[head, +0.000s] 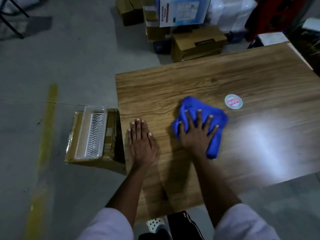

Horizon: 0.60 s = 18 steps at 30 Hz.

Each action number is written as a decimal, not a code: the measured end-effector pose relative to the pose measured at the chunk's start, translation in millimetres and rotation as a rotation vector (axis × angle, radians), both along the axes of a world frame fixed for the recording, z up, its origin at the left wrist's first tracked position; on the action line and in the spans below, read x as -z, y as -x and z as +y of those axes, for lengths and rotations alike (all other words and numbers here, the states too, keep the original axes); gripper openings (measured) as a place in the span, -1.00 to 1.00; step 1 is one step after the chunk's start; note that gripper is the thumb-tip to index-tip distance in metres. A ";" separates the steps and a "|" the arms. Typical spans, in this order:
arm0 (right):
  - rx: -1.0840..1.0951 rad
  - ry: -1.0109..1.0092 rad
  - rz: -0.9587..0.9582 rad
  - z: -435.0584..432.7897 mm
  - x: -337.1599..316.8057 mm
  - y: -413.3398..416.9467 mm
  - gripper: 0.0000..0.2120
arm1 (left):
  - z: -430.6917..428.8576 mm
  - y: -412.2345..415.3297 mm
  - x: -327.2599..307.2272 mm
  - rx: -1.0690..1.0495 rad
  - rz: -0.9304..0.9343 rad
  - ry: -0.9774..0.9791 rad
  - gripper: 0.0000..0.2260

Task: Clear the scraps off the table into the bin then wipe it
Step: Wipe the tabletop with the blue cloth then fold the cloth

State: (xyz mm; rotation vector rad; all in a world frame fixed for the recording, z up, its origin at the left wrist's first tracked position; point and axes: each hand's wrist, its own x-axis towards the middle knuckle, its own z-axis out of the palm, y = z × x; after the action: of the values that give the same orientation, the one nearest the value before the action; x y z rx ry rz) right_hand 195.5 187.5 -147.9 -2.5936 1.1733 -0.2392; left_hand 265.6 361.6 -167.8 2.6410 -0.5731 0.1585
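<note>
My right hand (197, 132) presses flat, fingers spread, on a crumpled blue cloth (217, 118) near the middle of the wooden table (225, 80). My left hand (141, 137) lies flat on the bare wood close to the table's left edge, fingers straight and together. A round white sticker with pink print (233, 101) sits on the tabletop just right of the cloth. On the floor beside the table's left edge stands an open cardboard box (110, 135) holding a white plastic tray (91, 132). No loose scraps show on the tabletop.
Stacked cardboard boxes (197, 43) and a white and blue carton (181, 11) crowd the floor behind the table. A yellow line (46, 122) runs along the grey concrete floor at left. A bright glare patch (259, 141) lies on the table's right side.
</note>
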 end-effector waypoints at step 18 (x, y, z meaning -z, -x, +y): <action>-0.018 -0.002 0.050 2.6 1.6 48.8 -0.43 | 11.3 22.7 3.1 -0.006 -0.003 -0.053 -0.46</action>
State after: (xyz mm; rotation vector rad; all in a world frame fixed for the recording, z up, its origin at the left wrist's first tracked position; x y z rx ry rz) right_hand 146.7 190.2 -149.5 -2.6214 1.1650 -0.1707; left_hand 242.9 372.9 -171.0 2.6946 -0.5783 0.1504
